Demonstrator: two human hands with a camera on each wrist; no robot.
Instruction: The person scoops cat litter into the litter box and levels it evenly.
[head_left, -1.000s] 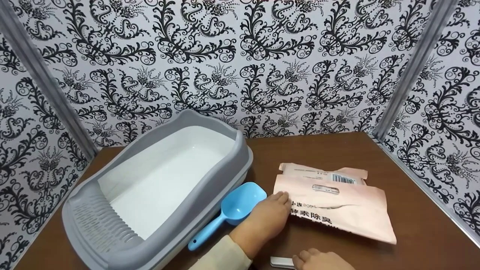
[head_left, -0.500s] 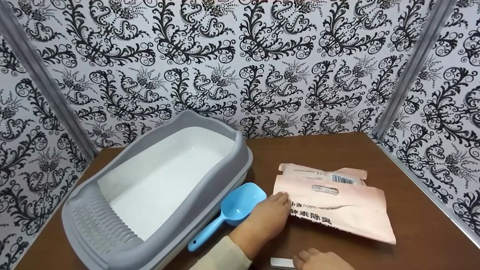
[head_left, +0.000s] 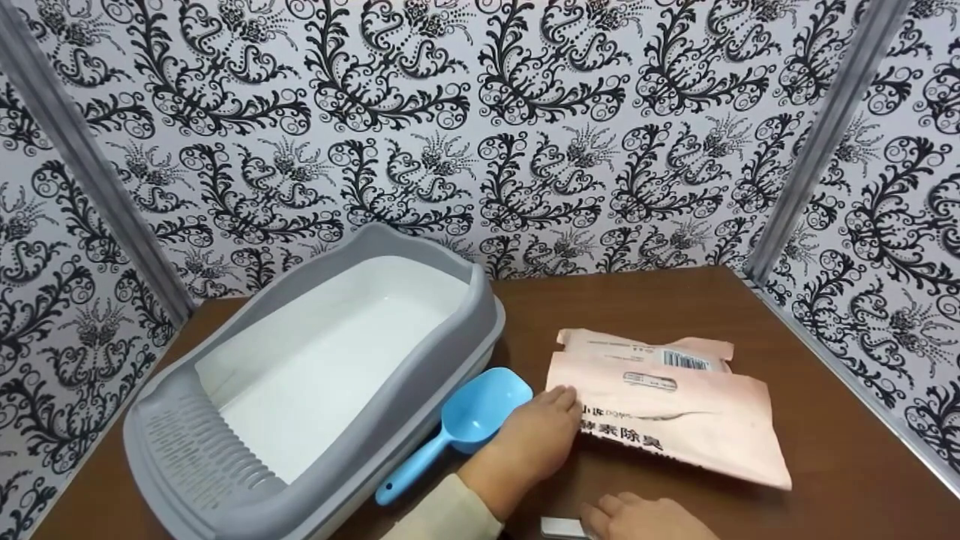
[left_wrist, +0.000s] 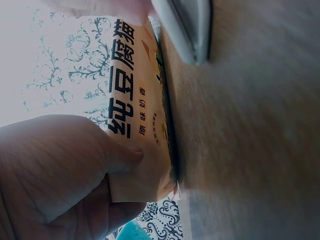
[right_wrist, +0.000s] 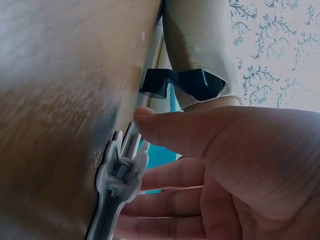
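My left hand (head_left: pixel 529 439) holds the left edge of a pink cat litter bag (head_left: pixel 675 409) lying on the table. In the left wrist view its thumb (left_wrist: pixel 122 152) lies on the printed front, the other fingers bent behind the bag's edge. At the bottom of the head view, my right hand (head_left: pixel 641 519) is beside a slim whitish clip (head_left: pixel 561 528). The right wrist view shows that clip's hinge end (right_wrist: pixel 120 180) with a spring in it; straight fingers (right_wrist: pixel 172 202) reach behind it, while the thumb (right_wrist: pixel 170 132) stays apart above.
A grey-rimmed litter box (head_left: pixel 442 330) with a white inside fills the left of the table. Between it and the bag lies a blue scoop (head_left: pixel 480 409), partly behind my left wrist. Patterned panels (head_left: pixel 555 150) close off the back and sides of the brown table (head_left: pixel 637 296).
My right hand has shifted slightly left and up beside the clip. My left hand, the bag, scoop and litter box keep their places, apart from a slight shift of the view.
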